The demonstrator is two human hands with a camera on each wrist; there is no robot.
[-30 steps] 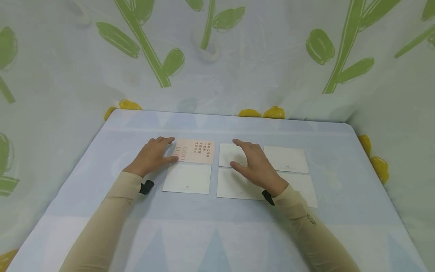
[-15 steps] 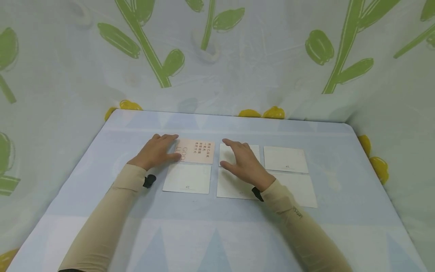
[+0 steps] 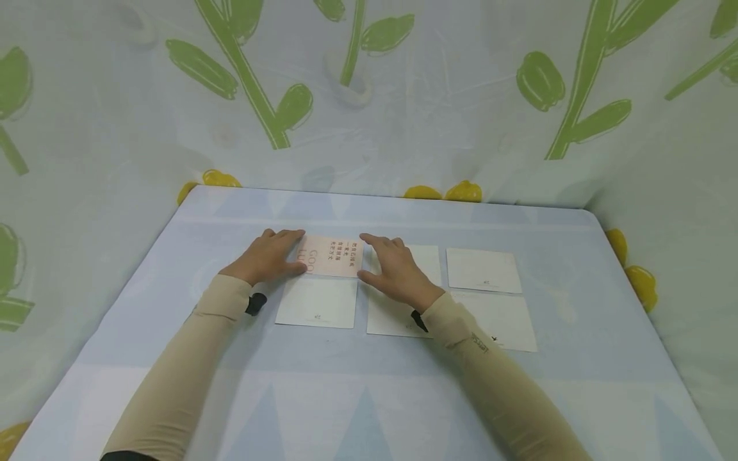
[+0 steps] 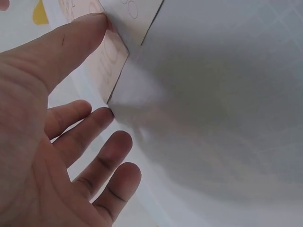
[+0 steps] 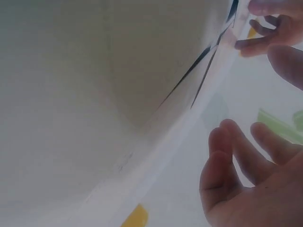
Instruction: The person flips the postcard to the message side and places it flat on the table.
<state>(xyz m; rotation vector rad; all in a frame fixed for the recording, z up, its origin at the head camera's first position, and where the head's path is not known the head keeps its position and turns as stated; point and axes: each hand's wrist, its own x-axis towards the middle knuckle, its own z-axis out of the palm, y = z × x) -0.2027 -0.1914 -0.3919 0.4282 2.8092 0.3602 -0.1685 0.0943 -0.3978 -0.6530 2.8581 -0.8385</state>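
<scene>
A pink card (image 3: 330,255) printed with characters and "GOO LU" lies flat in the head view, at the far left of two rows of cards. Along its left edge is my left hand (image 3: 266,255), thumb on the lower left corner and a fingertip near the upper one. My right hand (image 3: 398,267) hovers by the right edge, thumb and index fingertip close to its corners; contact there cannot be told. The left wrist view shows the left thumb (image 4: 80,40) over the pink card's edge, other fingers loosely spread. In the right wrist view the right fingers (image 5: 246,161) are relaxed around nothing.
Below the pink card lies a white card (image 3: 317,303). More white cards stand in the middle, one upper card (image 3: 428,261) partly under the right hand and one lower card (image 3: 386,314). Further right are an upper card (image 3: 484,270) and a lower card (image 3: 498,320). A leaf-patterned curtain (image 3: 432,115) backs the table.
My right hand has moved left across the upper middle white card to the pink card's right edge. My left hand has shifted slightly right, onto the pink card's left edge.
</scene>
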